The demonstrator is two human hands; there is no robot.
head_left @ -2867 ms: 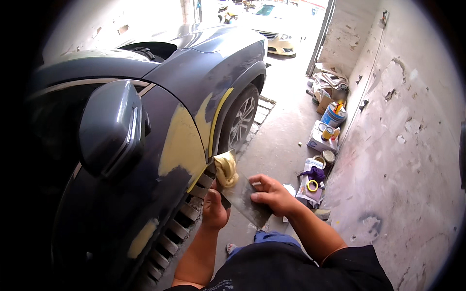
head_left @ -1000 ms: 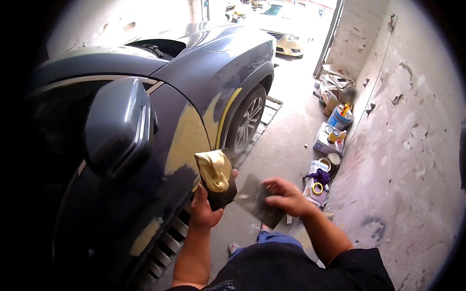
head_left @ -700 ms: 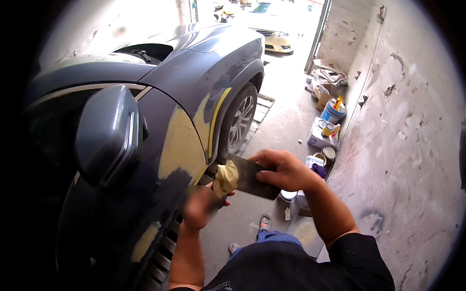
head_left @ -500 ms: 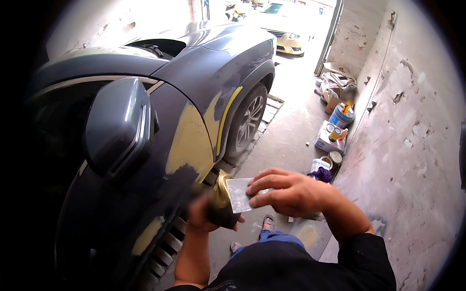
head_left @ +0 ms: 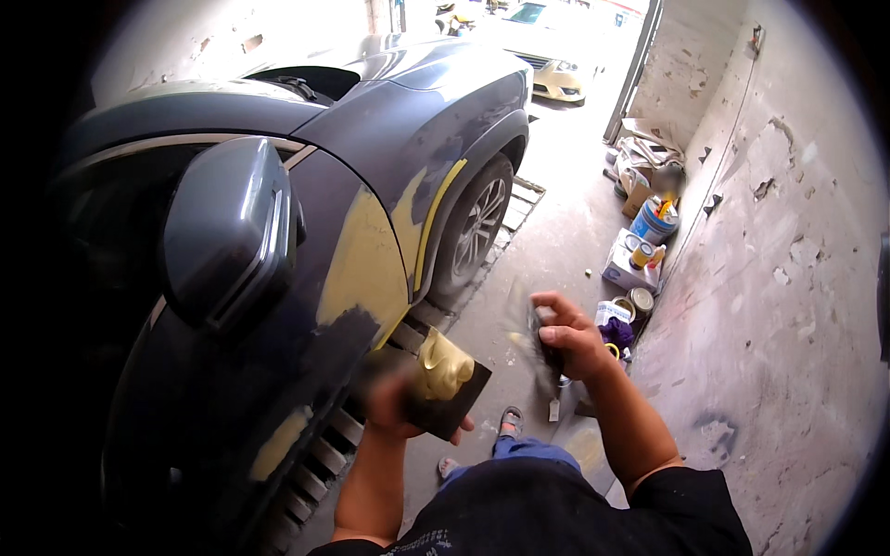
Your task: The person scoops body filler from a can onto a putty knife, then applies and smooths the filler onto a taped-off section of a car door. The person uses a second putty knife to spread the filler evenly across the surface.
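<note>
My left hand [head_left: 394,406] is closed around a dark flat board [head_left: 456,406], with its fingertips showing at the lower edge. A thick mound of yellow body filler [head_left: 445,363] sits on the board. My right hand [head_left: 577,343] grips a putty scraper [head_left: 536,341], smeared by motion and apart from the board. To my left stands a dark grey car [head_left: 362,139]. Dried yellow filler [head_left: 357,269] covers part of its front door and the fender by the wheel arch. A smaller filler patch [head_left: 282,445] lies low on the door.
The car's side mirror [head_left: 227,236] juts out at left. Along the peeling wall [head_left: 769,278] on the right stand a blue bucket [head_left: 654,222], a white box [head_left: 630,264], cans and a purple cloth [head_left: 614,332]. A light-coloured car [head_left: 556,79] is outside the doorway.
My right hand has drawn the scraper away from the board to the right, turning it on edge. The filler mound on the board now shows fully. My left hand stays nearly in place.
</note>
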